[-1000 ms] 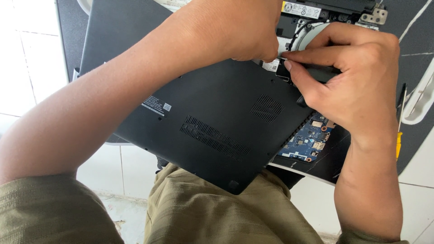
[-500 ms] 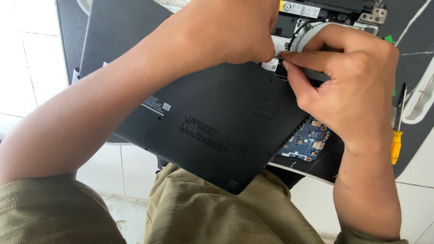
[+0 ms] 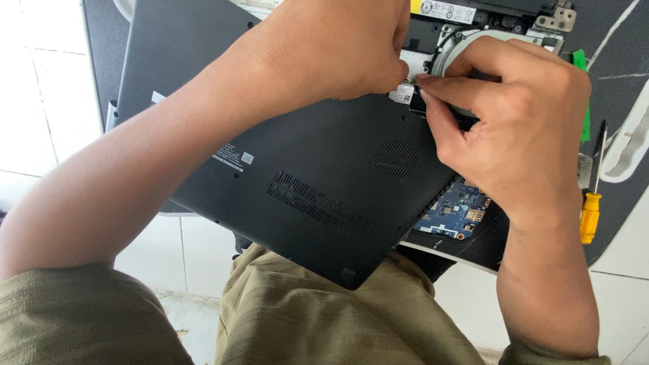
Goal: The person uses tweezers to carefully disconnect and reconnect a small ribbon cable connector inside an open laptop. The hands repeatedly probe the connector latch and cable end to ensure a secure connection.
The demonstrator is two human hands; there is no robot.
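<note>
An opened dark laptop lies across my lap, its loose black bottom cover [image 3: 318, 176] slanting over the chassis. My left hand [image 3: 331, 47] is curled at the cover's top edge, with its fingertips on a small white-labelled part [image 3: 403, 93]. My right hand [image 3: 520, 128] meets it from the right. Its thumb and forefinger pinch a thin dark piece right beside that part, just below the round grey fan [image 3: 466, 40]. Most of what is pinched is hidden by the fingers. A blue circuit board [image 3: 453, 209] shows under my right wrist.
A yellow-handled screwdriver [image 3: 590, 216] lies on the dark mat at the right, next to a green strip [image 3: 580, 61]. A metal hinge [image 3: 554, 20] sits at the top right. White floor tiles [image 3: 40, 101] lie to the left, and my olive trousers [image 3: 324, 324] are below.
My right hand has crept up and left until its fingertips meet my left hand. The screwdriver and the green strip have come into sight at the right.
</note>
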